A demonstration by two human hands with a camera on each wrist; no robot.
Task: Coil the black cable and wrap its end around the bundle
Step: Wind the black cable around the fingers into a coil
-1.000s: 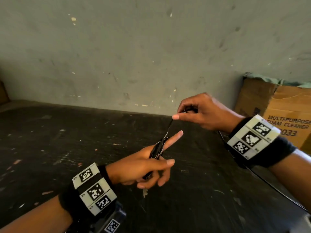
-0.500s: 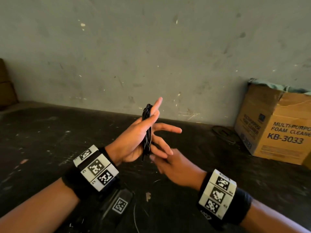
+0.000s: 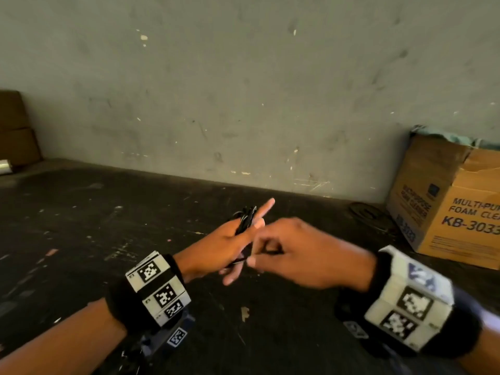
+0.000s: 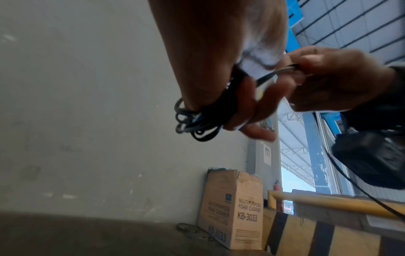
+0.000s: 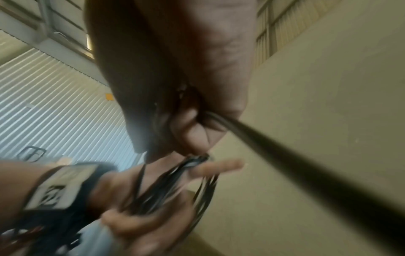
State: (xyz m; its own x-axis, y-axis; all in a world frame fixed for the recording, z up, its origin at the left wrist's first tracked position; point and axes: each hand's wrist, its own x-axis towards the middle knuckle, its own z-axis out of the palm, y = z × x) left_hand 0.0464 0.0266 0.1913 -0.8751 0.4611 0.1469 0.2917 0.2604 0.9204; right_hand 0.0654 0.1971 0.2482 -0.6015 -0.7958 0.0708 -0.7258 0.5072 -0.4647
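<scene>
Black cable (image 4: 197, 121) loops visible left-wrist, left hand (image 3: 216, 247) holding, right hand (image 3: 305, 255) pinching end

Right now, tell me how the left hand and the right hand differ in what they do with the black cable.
The left hand grips the coiled bundle, index finger straight; the right hand pinches one free strand with curled fingers. In the head view the left hand looks fairly sharp, the right hand motion-blurred. Both wear marker-tagged wrist units and meet above the dark table.
</scene>
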